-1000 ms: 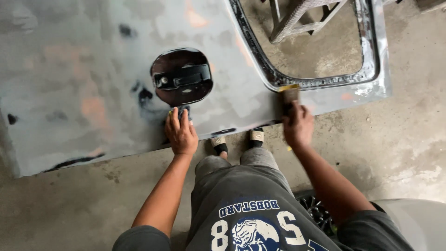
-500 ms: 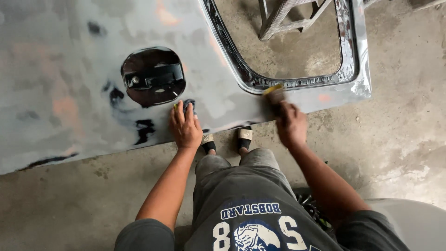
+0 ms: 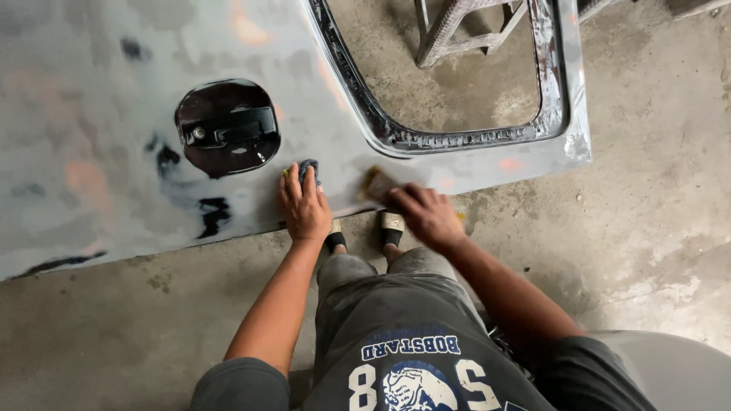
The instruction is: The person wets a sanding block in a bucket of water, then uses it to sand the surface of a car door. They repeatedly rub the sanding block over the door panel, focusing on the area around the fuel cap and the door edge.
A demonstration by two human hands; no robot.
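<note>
On the grey car panel (image 3: 114, 152), the left hand (image 3: 304, 207) presses a dark cloth (image 3: 308, 169) at five o'clock from the black hole (image 3: 227, 128), while the right hand (image 3: 428, 215) holds a blurred sanding block (image 3: 377, 183).

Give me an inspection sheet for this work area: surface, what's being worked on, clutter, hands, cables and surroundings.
Surface: grey concrete floor, stained and dusty.
Job's things: large grey sanded sheet-metal car body panel with patches of orange and black, a dark fuel-filler recess and a window opening; dark blue-grey cloth; brownish sanding pad, blurred.
Clutter: nothing seen.
Hands: left hand presses the cloth flat on the panel's lower edge; right hand holds the pad on the panel under its fingers.
Cables: nothing seen.
Surroundings: metal frame stand visible through the window opening; pale rounded grey object at lower right; person's sandalled feet beside the panel edge.
</note>
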